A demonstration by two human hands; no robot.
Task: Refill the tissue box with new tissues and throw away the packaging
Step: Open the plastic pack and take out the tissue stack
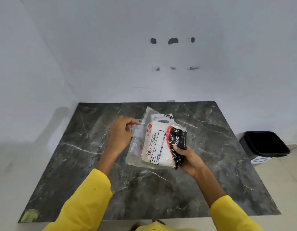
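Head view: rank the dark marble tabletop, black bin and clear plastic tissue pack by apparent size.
1. Dark marble tabletop
2. Clear plastic tissue pack and black bin look alike; the bin sits farther away, so unranked.

Bright even light, soft shadows, wide-angle edge bending, slight blur

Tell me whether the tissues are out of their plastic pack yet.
Still in: the white tissues show through the clear plastic pack around them.
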